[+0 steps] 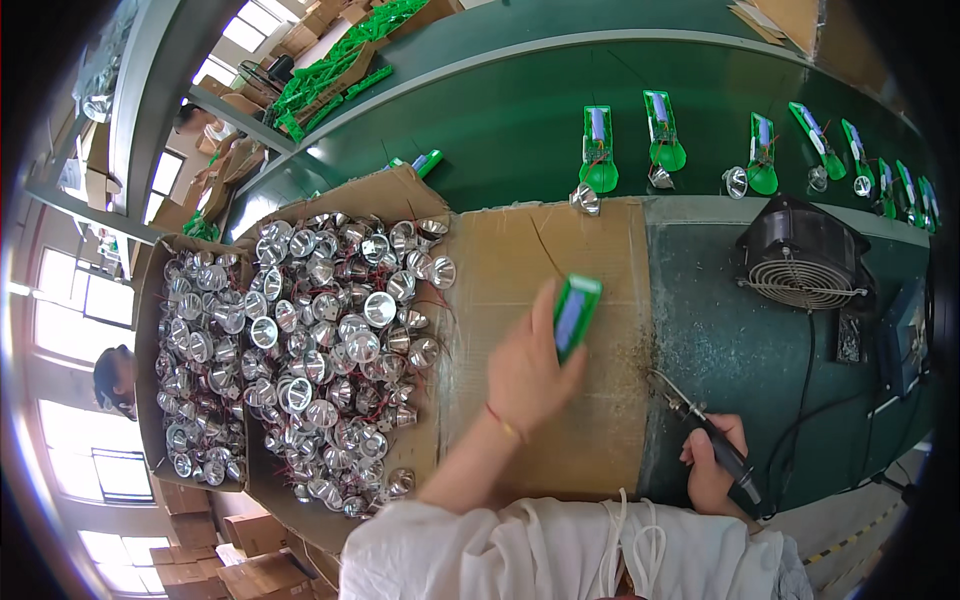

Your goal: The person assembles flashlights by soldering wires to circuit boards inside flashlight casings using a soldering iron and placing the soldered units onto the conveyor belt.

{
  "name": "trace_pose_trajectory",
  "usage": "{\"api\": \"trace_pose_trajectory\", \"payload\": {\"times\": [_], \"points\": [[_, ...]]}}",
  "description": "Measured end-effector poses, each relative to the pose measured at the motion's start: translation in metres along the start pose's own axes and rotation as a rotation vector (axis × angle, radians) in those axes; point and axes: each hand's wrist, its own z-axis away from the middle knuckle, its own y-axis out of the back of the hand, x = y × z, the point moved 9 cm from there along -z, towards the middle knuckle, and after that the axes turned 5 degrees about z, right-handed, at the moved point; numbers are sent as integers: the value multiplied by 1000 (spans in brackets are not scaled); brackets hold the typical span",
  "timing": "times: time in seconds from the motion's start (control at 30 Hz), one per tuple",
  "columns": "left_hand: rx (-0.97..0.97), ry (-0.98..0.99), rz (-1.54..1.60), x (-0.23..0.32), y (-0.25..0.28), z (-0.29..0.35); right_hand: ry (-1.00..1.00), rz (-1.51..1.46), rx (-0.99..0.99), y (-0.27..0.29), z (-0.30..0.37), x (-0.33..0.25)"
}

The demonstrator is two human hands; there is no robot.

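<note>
Green casing (pixel 576 313) located? (A)

Raised over cardboard sheet (pixel 590 440) at desk (pixel 720 340) centre, long side upright, pinched by left hand (pixel 530 375). Grip clamped on lower half of casing, thumb on one face, fingers behind. (B)

Right hand (pixel 712 460)? (A)

Wrapped around soldering iron (pixel 700 420) handle, grip closed, tip aimed up-left, well apart from casing, low over scorched edge of cardboard. (B)

Advice for doing it well? (A)

Judged: keep pinch low on casing so open end stays free; steady left wrist on cardboard before bringing tip near. Approach with iron from right, tip only, cable kept clear of fan (pixel 805 255). Avoid sweeping left sleeve into reflector pile (pixel 330 350), just beside, with red leads tangled. (B)

Risk? (A)

Probably molten plastic if tip lingers against green wall; short contact advised. (B)
</note>
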Motion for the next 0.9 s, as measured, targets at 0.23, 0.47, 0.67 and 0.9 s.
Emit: {"api": "trace_pose_trajectory", "payload": {"times": [0.23, 0.47, 0.67, 0.9], "points": [[588, -40, 39, -34, 76, 17, 45, -21, 18, 4, -1, -1], [675, 359, -388, -146, 129, -80, 107, -24, 2, -7, 0, -8], [880, 3, 244, -154, 147, -49, 131, -17, 25, -5, 1, -8], [545, 74, 1014, -77, 90, 50, 171, 19, 64, -2, 6, -7]]}}
